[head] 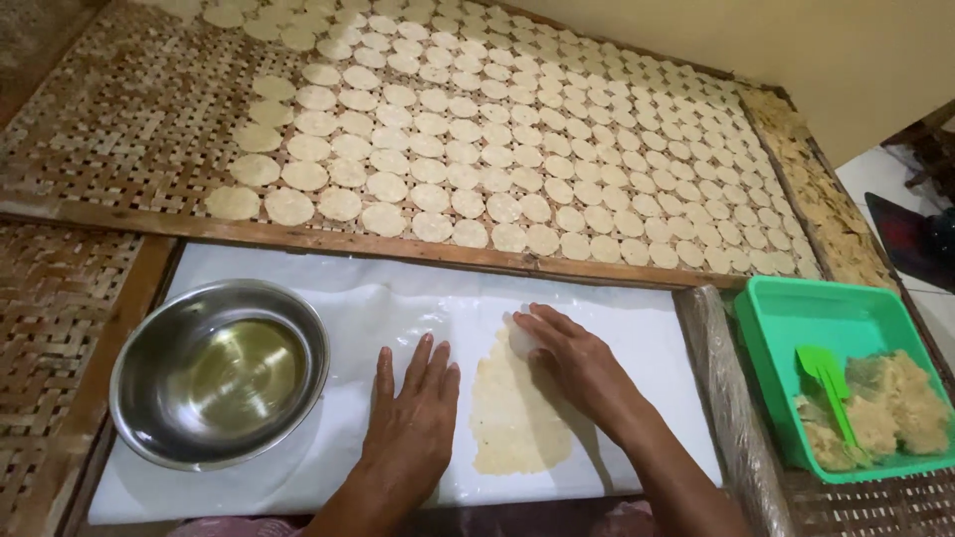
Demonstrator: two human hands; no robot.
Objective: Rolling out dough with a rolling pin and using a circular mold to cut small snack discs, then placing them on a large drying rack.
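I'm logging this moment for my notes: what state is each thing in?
Left hand: flat on the white sheet.
Right hand: pressing the dough sheet, which is flattened thin.
Metal bowl: upright, holding some clear liquid.
Green tub: partly filled with dough.
Woven tray: partly covered with discs.

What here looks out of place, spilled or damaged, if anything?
Little stands out. The dough sheet under the right hand has ragged, uneven edges, unlike the neat round discs on the woven tray. The discs leave the tray's left part bare. Nothing looks spilled.
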